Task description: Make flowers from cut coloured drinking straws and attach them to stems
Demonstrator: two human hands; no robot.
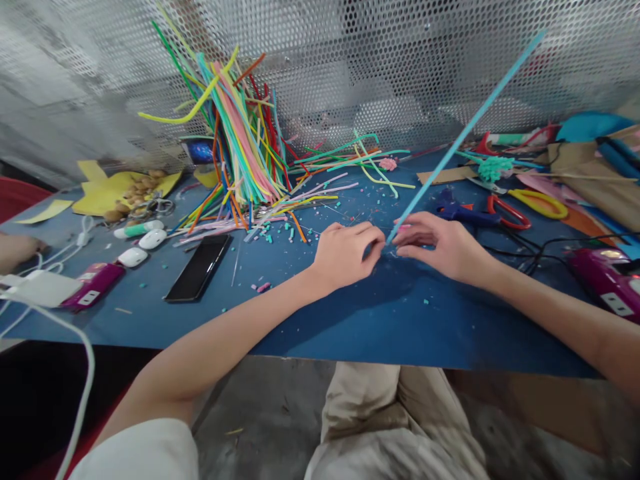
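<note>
Here we are, light-blue pipe cleaner (470,130) slanting up and away to the right, its lower end right between my two hands, just above the worktop (340,333). My left hand (347,253) has a narrow grip, thumb and forefinger meeting, and I read that as a pinch on that lower end. My right hand (440,247) is curled close against it, fingers part-bent; whether that grip bears any of it, I can't tell. A tiny pink bit (404,229) shows at those fingertips, too small to name.

Watch that long free length! With support only at the bottom, a slack pinch could let it tip or twist. Swing it left and it might snag the standing bundle (240,140); sweep right and low, it could brush the yellow-handled scissors (537,203) or the black cables (537,250). And a dragging wrist could scatter the teal clippings (270,237) toward the phone (197,269).
</note>
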